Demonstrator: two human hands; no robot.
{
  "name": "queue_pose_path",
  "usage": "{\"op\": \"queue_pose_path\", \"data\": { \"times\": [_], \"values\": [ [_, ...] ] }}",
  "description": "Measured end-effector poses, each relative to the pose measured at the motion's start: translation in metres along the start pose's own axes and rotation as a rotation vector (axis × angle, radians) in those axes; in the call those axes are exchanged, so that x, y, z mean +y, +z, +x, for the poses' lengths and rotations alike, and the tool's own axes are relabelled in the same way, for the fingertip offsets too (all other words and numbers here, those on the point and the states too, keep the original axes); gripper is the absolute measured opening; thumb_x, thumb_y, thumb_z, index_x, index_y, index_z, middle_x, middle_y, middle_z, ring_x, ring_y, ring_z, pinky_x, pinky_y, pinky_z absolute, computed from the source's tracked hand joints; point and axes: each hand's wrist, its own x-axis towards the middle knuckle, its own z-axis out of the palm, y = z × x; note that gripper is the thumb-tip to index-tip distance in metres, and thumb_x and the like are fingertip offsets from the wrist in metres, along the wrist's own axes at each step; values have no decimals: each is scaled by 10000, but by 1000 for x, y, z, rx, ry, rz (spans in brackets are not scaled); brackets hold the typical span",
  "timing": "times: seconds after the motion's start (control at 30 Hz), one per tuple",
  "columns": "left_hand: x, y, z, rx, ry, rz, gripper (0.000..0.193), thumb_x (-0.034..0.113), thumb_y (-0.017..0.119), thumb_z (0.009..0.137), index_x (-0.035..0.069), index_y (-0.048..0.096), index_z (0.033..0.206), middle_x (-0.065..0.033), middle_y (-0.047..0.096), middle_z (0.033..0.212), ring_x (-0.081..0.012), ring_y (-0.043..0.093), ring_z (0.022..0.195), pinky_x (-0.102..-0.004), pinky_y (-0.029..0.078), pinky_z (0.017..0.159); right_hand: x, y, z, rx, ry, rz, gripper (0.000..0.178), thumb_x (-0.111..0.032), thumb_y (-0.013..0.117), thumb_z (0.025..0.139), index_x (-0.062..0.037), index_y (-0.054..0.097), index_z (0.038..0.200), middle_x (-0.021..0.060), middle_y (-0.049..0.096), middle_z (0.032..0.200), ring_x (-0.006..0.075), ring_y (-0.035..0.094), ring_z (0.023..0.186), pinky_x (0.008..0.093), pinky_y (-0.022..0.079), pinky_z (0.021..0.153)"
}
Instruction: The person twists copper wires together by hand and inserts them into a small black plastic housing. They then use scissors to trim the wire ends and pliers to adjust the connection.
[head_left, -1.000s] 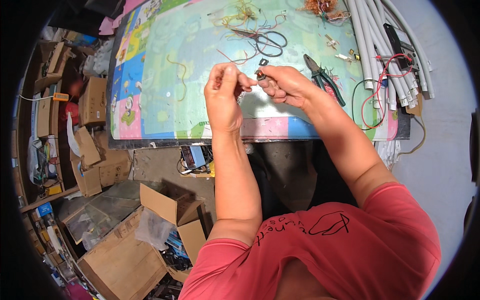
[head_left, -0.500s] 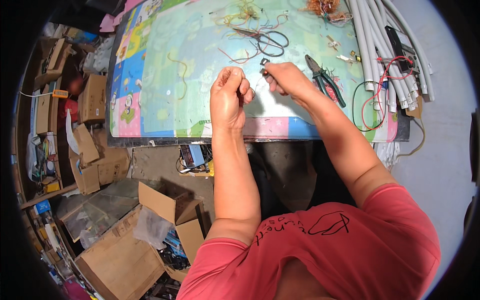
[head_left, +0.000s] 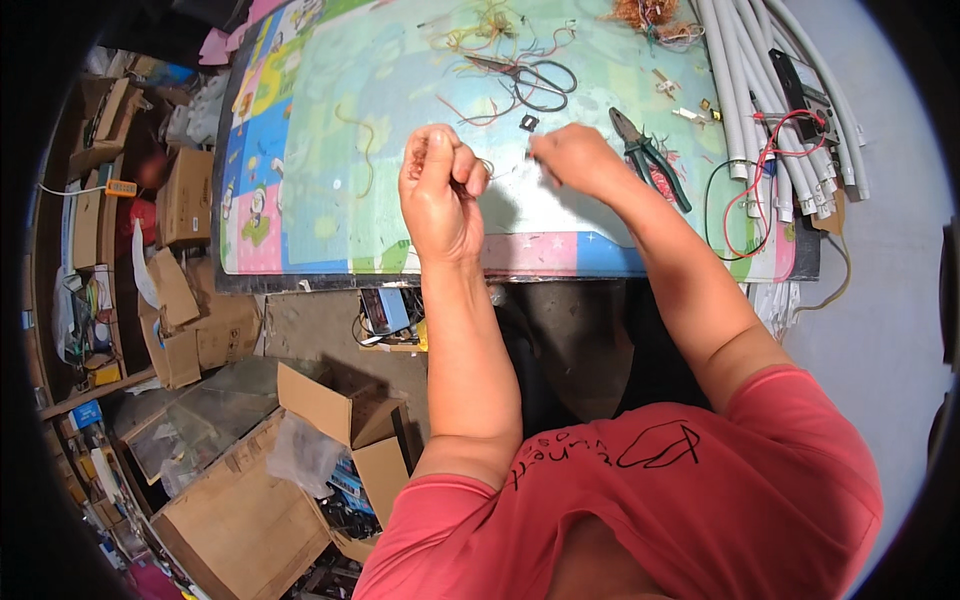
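My left hand (head_left: 440, 190) is raised over the near part of the mat, its fingers curled closed. Thin copper-coloured wire (head_left: 419, 152) shows among those fingers, and a fine loop sticks out at their right side. My right hand (head_left: 578, 162) hovers a short way to the right, fingers pinched together. A small dark bit shows at its fingertips, too small to name. Just beyond them lies a small black square part (head_left: 528, 122) on the mat. Pliers with dark green handles (head_left: 650, 160) rest to the right of that hand. Black-handled scissors (head_left: 540, 84) lie farther off.
The patterned mat (head_left: 320, 215) covers the table. Loose wires (head_left: 495, 30) and a copper-coloured tangle (head_left: 645, 12) lie at the far side. White tubes (head_left: 740, 90) and a black meter (head_left: 803, 88) with red and black leads occupy the right. Cardboard boxes (head_left: 240, 490) stand at lower left.
My left hand has shifted slightly left. My right hand has drawn a little right and away from the black square part, which stays on the mat.
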Motion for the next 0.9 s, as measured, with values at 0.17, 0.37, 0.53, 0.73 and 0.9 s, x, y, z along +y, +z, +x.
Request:
{"op": "queue_pose_path", "data": {
  "times": [0.17, 0.37, 0.53, 0.73, 0.9],
  "values": [
    [-2, -1, -1, -10, -236, 230, 150, 136, 544, 913, 63, 504, 788, 23, 414, 654, -60, 334, 516, -219, 279, 443, -2, -17, -2, 13, 241, 1077, 330, -329, 491, 933, -48, 542, 769, 15, 480, 570, 65, 313, 409, 226, 250, 390],
    [-2, -5, 0, 55, -259, 324, 139, 122, 538, 906, 78, 502, 778, 18, 406, 603, -85, 346, 498, -228, 300, 456, 0, -30, -8, -286, 133, 1363, 348, -308, 472, 952, -85, 458, 685, -2, 426, 563, 47, 299, 405, 202, 220, 385],
    [-5, -20, 9, 194, -29, 87, 123, 130, 545, 903, 70, 519, 798, -18, 464, 608, -137, 416, 499, -277, 396, 511, 1, -33, -12, -606, -36, 1377, 396, -307, 435, 972, -127, 379, 624, -35, 337, 513, 36, 264, 378, 195, 210, 374],
    [4, -36, 17, 354, 170, -12, 118, 132, 522, 919, 56, 533, 830, -108, 606, 743, -223, 611, 697, -310, 504, 611, -9, -22, -20, -621, 124, 725, 434, -402, 570, 883, -36, 573, 650, 8, 490, 529, 56, 373, 410, 209, 243, 362],
    [7, -47, 20, 323, 131, -216, 150, 159, 505, 943, 45, 522, 847, -93, 596, 787, -231, 603, 724, -327, 508, 663, -7, -7, -16, -586, 89, 242, 411, -354, 509, 859, -25, 579, 622, 45, 507, 512, 116, 424, 427, 276, 316, 406]
  ]
}}
